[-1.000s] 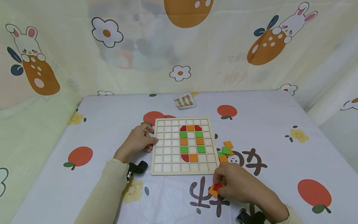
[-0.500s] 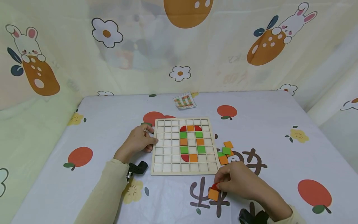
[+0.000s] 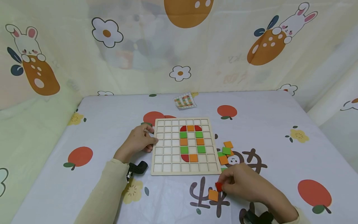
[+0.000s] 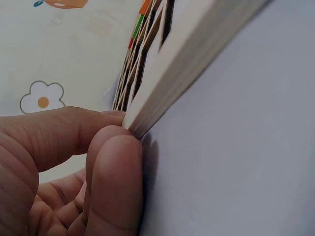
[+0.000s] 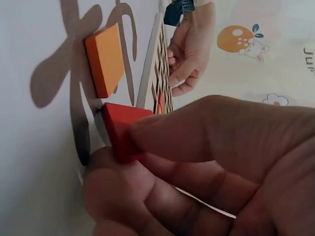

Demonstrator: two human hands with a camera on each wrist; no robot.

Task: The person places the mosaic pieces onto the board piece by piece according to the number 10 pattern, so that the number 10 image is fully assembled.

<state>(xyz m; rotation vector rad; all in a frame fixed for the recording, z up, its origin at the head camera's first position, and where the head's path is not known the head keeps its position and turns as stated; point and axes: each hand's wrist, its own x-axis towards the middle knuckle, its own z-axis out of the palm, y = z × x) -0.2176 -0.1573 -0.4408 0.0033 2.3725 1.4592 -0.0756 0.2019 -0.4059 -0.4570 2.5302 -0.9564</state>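
Note:
A wooden grid board [image 3: 167,173] lies mid-table. Red, orange and green tiles form a ring in its cells, the red ones with one rounded corner. My left hand [image 3: 139,138] holds the board's left edge, thumb and index fingertips right at the frame in the left wrist view. In front of the board's near right corner, my right hand [image 3: 243,182] pinches a red tile [image 5: 123,128] between thumb and fingers, tilted up close over the cloth. An orange tile [image 3: 213,195] lies flat just left of it.
Several loose orange and green tiles [image 3: 226,151] lie in a small pile against the board's right side. A green tile [image 3: 223,169] shows partly behind my right hand. A small pattern card [image 3: 185,101] with a coloured grid lies behind the board, before the cloth backdrop [image 3: 139,62].
My right hand has drawn the red tile off the orange tile and slightly to the right, leaving the orange one fully in view. The left hand and board have stayed put.

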